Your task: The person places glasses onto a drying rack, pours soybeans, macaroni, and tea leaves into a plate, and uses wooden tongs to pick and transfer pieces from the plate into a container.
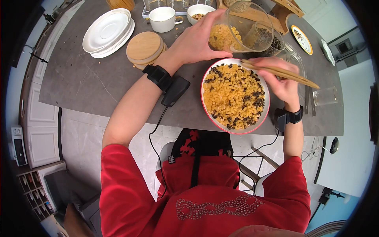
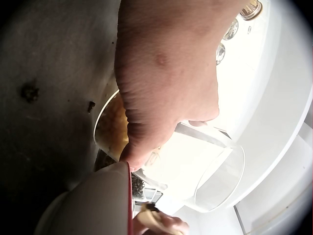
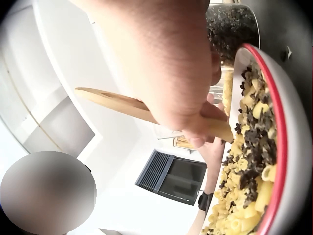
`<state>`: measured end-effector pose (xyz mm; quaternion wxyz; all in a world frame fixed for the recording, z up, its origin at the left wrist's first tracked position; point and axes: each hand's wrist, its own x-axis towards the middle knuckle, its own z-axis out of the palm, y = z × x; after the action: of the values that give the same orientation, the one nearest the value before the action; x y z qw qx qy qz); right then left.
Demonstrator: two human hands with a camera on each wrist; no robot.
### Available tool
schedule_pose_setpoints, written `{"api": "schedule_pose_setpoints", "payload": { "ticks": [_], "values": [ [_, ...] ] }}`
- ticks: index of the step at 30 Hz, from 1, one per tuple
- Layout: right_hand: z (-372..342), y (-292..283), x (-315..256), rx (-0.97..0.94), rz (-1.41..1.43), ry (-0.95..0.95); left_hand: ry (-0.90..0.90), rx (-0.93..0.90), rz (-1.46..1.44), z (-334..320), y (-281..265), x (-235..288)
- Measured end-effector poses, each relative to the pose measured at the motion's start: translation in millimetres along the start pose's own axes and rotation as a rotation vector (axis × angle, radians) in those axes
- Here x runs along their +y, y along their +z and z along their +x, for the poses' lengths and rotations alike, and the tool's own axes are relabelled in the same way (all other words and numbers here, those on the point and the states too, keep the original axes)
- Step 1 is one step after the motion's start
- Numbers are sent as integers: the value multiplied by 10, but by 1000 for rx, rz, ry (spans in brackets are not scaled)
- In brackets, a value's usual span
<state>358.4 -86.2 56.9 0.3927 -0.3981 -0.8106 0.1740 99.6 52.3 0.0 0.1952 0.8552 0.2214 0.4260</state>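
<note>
A white bowl with a red rim [image 1: 267,103] holds yellow macaroni [image 1: 227,93] mixed with dark bits. Beyond the bowl, the left hand [image 1: 201,39] grips a tilted glass jar [image 1: 252,29] with macaroni in its lower part; the left wrist view shows that hand [image 2: 164,73] round the glass. The right hand [image 1: 278,79] holds wooden tongs [image 1: 290,75] over the bowl's far right edge. In the right wrist view the tongs' tip [image 3: 217,128] is close above the macaroni, below the right hand [image 3: 171,73].
Stacked white plates [image 1: 106,31], round wooden lids [image 1: 145,47] and a white cup [image 1: 162,19] stand at the left. A small bowl [image 1: 199,14] is behind. On the right are a jar of dark bits [image 1: 276,43], a drinking glass [image 1: 325,96] and a yellow-rimmed plate [image 1: 302,39].
</note>
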Motion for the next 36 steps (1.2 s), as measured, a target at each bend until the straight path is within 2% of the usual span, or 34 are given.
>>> {"api": "schedule_pose_setpoints", "payload": {
  "ticks": [1,3,4,5,7,9,11,13,15,17,18,19,21,29,31,32,34,35,36],
  "values": [
    [-29,-51,26,113,7,-49,-53,-28,-25,-8,-5,19],
    [-74,-100,132,352,56,-140,-46,-23,-26,-19,10,-1],
    [-79,-73,146,540,-25,-108,-35,-17,-23,-3,3,3],
    [-55,-74,146,543,-27,-110,-31,-17,-22,7,-6,10],
    [1,-72,148,669,-244,32,-63,-51,-48,-1,-21,30],
    [34,-42,128,676,-255,79,-66,-50,-38,-8,-27,28],
    [26,-41,142,632,-279,121,-67,-51,-33,-21,-1,-10],
    [-16,-61,114,588,-192,121,77,35,66,1,10,-53],
    [-41,-99,101,537,-101,116,31,9,46,-6,6,-25],
    [-26,-142,67,147,-90,-57,-20,-19,30,-12,-3,-21],
    [-17,-131,16,28,-60,19,5,-3,27,-7,8,-39],
    [-6,-92,1,29,-59,21,30,12,23,-5,16,-43],
    [11,-47,-23,-135,32,111,35,12,25,-14,13,-52],
    [40,-10,5,-209,-76,27,41,7,20,-4,15,-74],
    [45,-42,-64,-246,-98,184,53,14,29,-6,16,-71],
    [49,-44,-56,-251,-100,180,51,20,30,-5,17,-66],
    [24,-30,-25,-123,-63,69,18,7,31,-15,22,-58],
    [-3,-43,-20,-124,-61,69,17,6,31,-21,22,-54],
    [-33,-76,-13,-22,-14,40,20,8,28,-16,20,-51]
  ]
}}
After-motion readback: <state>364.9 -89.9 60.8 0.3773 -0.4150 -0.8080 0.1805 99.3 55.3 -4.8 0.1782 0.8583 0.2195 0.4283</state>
